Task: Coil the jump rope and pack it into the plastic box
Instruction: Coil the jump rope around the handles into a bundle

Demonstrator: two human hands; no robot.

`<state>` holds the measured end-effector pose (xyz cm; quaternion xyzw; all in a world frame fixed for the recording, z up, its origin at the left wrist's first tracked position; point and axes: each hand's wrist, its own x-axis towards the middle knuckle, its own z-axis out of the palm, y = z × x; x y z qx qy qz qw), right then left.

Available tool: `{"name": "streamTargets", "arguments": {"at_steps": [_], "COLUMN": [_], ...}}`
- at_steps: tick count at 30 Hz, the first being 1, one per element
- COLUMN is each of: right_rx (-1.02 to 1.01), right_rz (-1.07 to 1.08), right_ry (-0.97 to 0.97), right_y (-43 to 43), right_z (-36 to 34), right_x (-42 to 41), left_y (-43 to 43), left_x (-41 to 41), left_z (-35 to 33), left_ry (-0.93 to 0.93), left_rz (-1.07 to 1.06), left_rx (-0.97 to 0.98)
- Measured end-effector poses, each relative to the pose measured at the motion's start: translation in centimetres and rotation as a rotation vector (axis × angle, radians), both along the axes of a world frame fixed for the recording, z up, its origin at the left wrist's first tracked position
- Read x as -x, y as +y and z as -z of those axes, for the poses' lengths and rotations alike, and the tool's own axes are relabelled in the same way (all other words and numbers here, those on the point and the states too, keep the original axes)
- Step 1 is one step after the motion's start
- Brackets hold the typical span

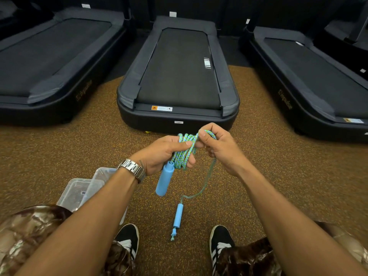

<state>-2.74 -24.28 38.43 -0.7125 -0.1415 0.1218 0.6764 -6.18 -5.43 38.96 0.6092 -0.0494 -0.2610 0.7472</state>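
Plastic box [79, 193] partly behind left forearm [95, 212].

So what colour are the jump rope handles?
Light blue, both handles, seen in the head view.

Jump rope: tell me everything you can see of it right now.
The jump rope is a braided cord flecked blue and green, with two light-blue handles that look like plastic or foam. Most of it is wound in loops around the left hand, with one handle hanging just below that hand. The right hand pinches the top loop. A loose tail drops from there, blurred, to the second handle, which hangs upright over the floor between the shoes.
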Motion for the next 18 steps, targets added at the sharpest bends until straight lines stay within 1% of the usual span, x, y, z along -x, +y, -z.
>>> {"name": "streamTargets", "arguments": {"at_steps": [8,13,16,18], "right_rx": [0.073,0.085,0.071,-0.008], "right_rz": [0.037,0.037,-0.011,-0.064], "right_ry": [0.036,0.081,0.155,0.253], "right_y": [-0.4,-0.3,0.0,0.3], "right_z": [0.8,1.2,1.2,1.0], "right_x": [-0.3,-0.2,0.3,0.7], "left_y": [-0.1,-0.1,0.2,0.4], "left_x": [-0.2,0.0,0.0,0.0], "left_z": [0.3,0.6,1.0,1.2], "left_ry": [-0.037,-0.036,-0.033,-0.023], "left_rz": [-0.035,-0.017,0.004,0.029], "left_rx": [0.127,0.114,0.100,0.124]}}
